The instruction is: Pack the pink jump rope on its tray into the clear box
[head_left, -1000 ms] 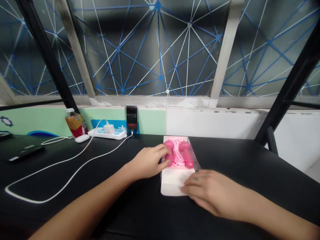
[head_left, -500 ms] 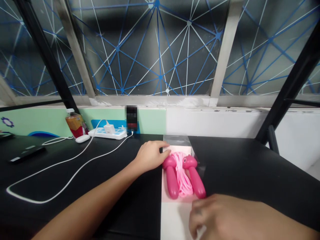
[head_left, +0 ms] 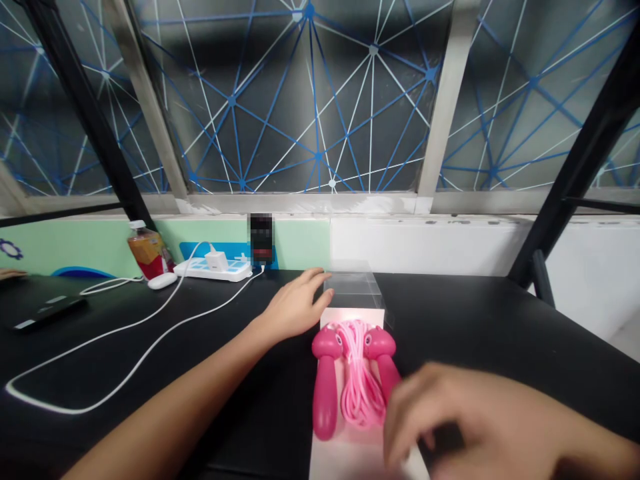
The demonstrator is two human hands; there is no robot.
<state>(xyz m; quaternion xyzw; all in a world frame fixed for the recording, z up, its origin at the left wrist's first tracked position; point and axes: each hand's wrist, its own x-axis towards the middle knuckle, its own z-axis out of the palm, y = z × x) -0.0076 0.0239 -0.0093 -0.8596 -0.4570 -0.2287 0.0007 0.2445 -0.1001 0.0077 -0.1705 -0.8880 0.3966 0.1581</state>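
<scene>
A pink jump rope (head_left: 361, 393), its cord bundled between two animal-headed handles, lies on a pink and white card (head_left: 345, 461). Behind the card's far end stands a clear plastic box (head_left: 353, 285) on the black desk. My left hand (head_left: 296, 305) rests at the box's left side, fingers stretched and thumb spread along its edge. Blurred by motion, my right hand (head_left: 440, 413) curls over the near right part of the card and covers the end of the right handle. Its fingertips are partly hidden.
At the back left are a white power strip (head_left: 215, 269) with a plugged charger, a drink bottle (head_left: 149, 250) and a white mouse-like object (head_left: 162, 281). A white cable (head_left: 145, 370) loops across the desk. A flat black object (head_left: 50, 312) lies far left.
The card and jump rope have slid toward me, and more of the clear box shows behind them. My right hand has moved slightly; my left hand stays beside the box.
</scene>
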